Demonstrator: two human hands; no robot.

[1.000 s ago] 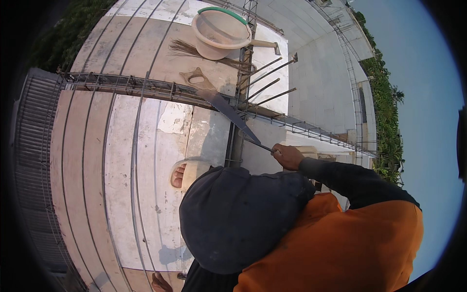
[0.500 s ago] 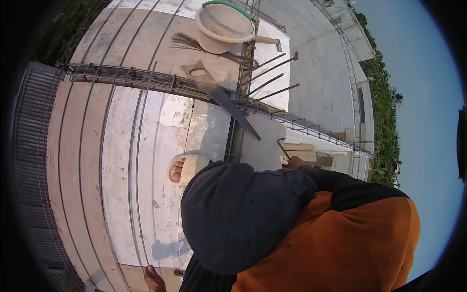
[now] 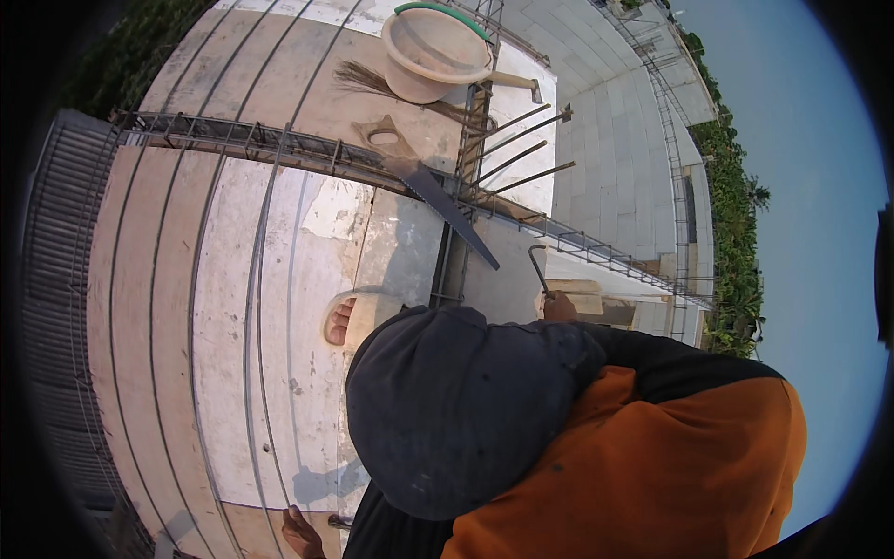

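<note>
At the lower edge my left hand has its fingers closed on the end of a long thin steel rod, which runs up the pale boards. Near the middle right, a dark sleeve leads to my right hand, closed round a hooked steel bar with its bent end upward. Between the arms, a rounded dark cloth shape beside orange clothing covers much of the boards; which body part it is, I cannot tell. A sandalled foot shows at its upper left.
A handsaw lies across a steel reinforcement cage. Beyond it are a pale tub, a hammer and a twig broom. Several rebar ends stick out at the cage crossing. Corrugated roofing borders the left.
My right hand has risen slightly, and the hooked bar's bent end has moved upward. My left hand and its rod have shifted slightly right. The view has shifted a little.
</note>
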